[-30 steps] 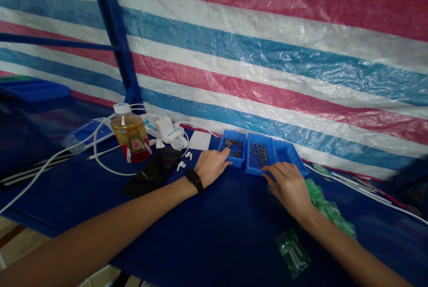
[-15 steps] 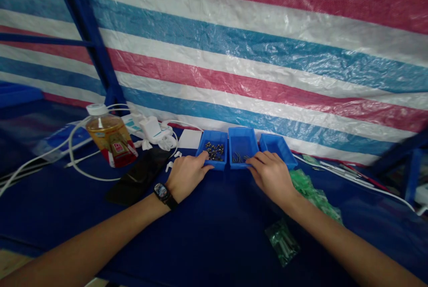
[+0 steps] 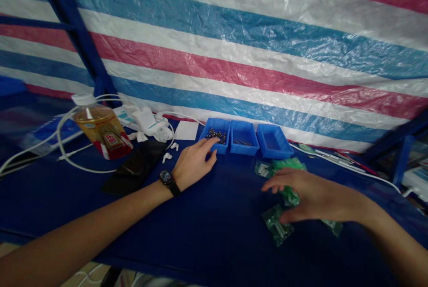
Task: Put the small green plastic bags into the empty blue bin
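1. Left hand (image 3: 194,164) was loosely open, fingertips over the near edge of the left blue tray (image 3: 218,123), the one with little brassy fasteners (image 3: 216,135) in it; couldn't tell if it touched the rim
2. Right hand (image 3: 282,202) was open too, nothing visible in it, hanging over the green bags (image 3: 290,163) and a clear packet (image 3: 277,230) on the counter (image 3: 217,215)
3. Middle tray (image 3: 244,149), the one with thin metal pins (image 3: 242,143), sat just beside the left one, right tray (image 3: 271,140) next along
4. imo the trick for that right thumb and fingers was a loose plastic edge, one bag at a time, since slick plastic probably slid around
5. Light left fingers were the safer call, as leaning on that rim could've spilled the fasteners
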### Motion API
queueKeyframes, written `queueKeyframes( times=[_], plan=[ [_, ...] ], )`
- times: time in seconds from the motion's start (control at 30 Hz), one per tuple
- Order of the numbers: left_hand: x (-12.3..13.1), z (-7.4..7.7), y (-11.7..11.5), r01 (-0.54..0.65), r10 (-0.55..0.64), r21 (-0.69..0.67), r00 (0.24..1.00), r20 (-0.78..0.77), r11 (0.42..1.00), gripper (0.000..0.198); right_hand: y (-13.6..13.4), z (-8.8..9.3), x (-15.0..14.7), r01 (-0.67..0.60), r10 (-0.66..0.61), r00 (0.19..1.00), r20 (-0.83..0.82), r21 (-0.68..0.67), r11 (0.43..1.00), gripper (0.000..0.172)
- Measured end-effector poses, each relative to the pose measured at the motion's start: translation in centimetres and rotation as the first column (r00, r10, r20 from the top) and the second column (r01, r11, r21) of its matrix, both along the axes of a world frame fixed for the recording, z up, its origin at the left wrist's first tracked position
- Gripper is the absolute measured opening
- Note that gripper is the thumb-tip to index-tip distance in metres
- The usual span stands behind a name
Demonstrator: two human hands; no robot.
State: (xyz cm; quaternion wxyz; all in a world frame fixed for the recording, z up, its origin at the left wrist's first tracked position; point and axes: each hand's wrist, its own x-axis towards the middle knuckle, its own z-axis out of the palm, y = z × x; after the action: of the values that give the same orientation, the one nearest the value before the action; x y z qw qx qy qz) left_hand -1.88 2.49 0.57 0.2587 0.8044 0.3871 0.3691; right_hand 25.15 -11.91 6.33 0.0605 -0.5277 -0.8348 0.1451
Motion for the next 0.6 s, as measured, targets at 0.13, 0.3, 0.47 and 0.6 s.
queueKeyframes(
  times=[0.13,0.3,0.47,0.6],
  plan=[
    [1.1,0.4,-1.7,0.106,-0.090,0.142,0.989,-0.119,0.984,0.027,-2.7,-0.8,-1.6,0.014,-0.012,1.000,0.023,-0.081,0.997,0.040],
    [2.2,0.5,-3.8,0.274,-0.271,0.041,0.961,-0.053,0.961,0.018,-0.6,-1.9,-2.8,0.074,-0.080,0.990,-0.116,-0.053,0.996,0.020],
    [2.6,-0.4,-4.7,0.475,-0.357,-0.517,0.879,0.317,0.712,0.030,2.0,-3.2,-4.0,0.339,-0.363,0.649,-0.669,-0.172,0.925,0.027],
    [2.9,-1.3,-4.0,0.527,-0.207,-0.607,0.830,0.518,0.595,0.032,2.4,-5.0,-4.7,0.253,-0.372,0.317,-0.872,-0.301,0.920,0.058]
  ],
)
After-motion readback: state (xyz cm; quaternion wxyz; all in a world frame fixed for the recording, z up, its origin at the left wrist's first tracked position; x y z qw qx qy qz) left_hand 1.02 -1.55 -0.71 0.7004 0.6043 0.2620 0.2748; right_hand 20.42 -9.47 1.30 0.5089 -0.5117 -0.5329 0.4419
